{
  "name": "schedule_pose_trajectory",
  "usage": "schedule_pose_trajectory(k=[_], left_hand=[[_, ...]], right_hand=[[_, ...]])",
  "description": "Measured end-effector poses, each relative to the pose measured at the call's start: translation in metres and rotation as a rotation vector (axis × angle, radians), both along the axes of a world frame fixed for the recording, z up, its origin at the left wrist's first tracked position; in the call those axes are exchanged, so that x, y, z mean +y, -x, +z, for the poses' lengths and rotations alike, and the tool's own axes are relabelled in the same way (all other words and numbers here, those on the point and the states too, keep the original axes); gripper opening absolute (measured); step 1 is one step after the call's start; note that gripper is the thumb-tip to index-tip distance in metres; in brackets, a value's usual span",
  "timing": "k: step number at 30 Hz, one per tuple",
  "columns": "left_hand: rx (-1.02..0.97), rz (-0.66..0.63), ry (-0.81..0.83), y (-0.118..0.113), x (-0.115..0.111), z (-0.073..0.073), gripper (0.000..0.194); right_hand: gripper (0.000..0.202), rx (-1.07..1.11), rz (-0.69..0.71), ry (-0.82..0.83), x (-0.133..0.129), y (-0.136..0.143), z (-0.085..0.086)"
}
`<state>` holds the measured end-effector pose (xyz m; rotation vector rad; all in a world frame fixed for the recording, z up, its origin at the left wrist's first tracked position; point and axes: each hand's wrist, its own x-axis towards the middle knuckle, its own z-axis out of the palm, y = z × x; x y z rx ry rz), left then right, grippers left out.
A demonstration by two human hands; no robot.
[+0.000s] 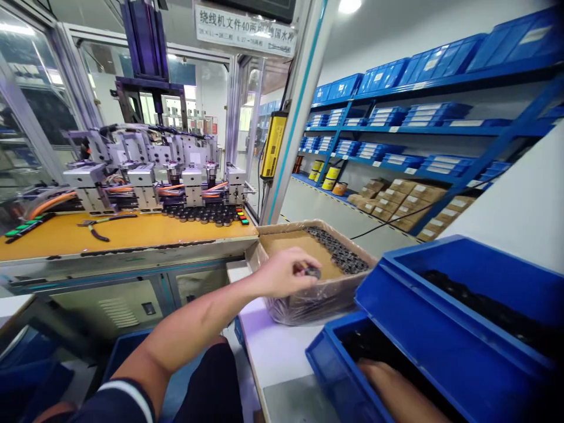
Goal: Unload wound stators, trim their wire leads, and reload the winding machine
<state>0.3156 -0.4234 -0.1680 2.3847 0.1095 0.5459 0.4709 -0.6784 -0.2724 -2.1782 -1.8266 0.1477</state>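
My left hand [286, 271] is over the near side of a plastic-lined cardboard box [308, 302]. Between its thumb and fingers it pinches a small dark round part [313, 272]. Similar dark parts [341, 251] lie packed in rows along the box's right side, on a brown cardboard sheet [286, 244]. My right hand [374, 373] reaches into the lower blue bin [330, 358], among black pieces [368, 341]. Its fingers are hidden by the bin and the dark contents, so I cannot see what they hold.
An upper blue bin [423, 299] with black pieces overhangs the lower one. To the left stands a winding machine [145, 182] over an orange worktop [145, 235], with pliers [103, 226] and several dark round parts [207, 214]. Blue shelving [440, 132] stands behind.
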Motion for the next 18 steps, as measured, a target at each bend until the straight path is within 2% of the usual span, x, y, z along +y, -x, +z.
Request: schedule_pose_trajectory(k=[1,3,4,5,7,9,11,13,15,18], left_hand=[[-0.040,0.009,0.069,0.032,-0.003,-0.008,0.030],[-0.213,0.022,0.497,0.092,-0.009,-0.025,0.028],[-0.265,0.036,0.654,0.117,-0.013,-0.034,0.028],[-0.312,0.050,0.772,0.139,-0.017,-0.041,0.028],[-0.362,0.071,0.880,0.170,-0.025,-0.051,0.031],[-0.381,0.075,0.898,0.187,-0.034,-0.054,0.033],[-0.383,0.069,0.901,0.194,-0.043,-0.054,0.033],[-0.364,0.064,0.916,0.196,-0.051,-0.053,0.031],[-0.326,0.055,0.949,0.195,-0.058,-0.054,0.031],[-0.266,0.019,1.008,0.191,-0.068,-0.059,0.033]], right_hand=[[0.040,-0.030,0.005,-0.031,0.003,-0.001,0.003],[0.037,-0.111,0.012,-0.118,0.011,0.003,0.014],[0.034,-0.157,0.006,-0.181,0.015,0.009,0.024],[0.031,-0.204,-0.003,-0.263,0.020,0.018,0.036],[0.025,-0.257,-0.004,-0.444,0.032,0.046,0.064],[0.015,-0.210,0.091,-0.576,0.044,0.083,0.086],[0.012,-0.144,0.225,-0.640,0.054,0.123,0.097],[0.011,-0.089,0.330,-0.694,0.059,0.157,0.096],[0.008,-0.045,0.392,-0.744,0.059,0.181,0.087],[0.004,-0.007,0.428,-0.777,0.055,0.195,0.075]])
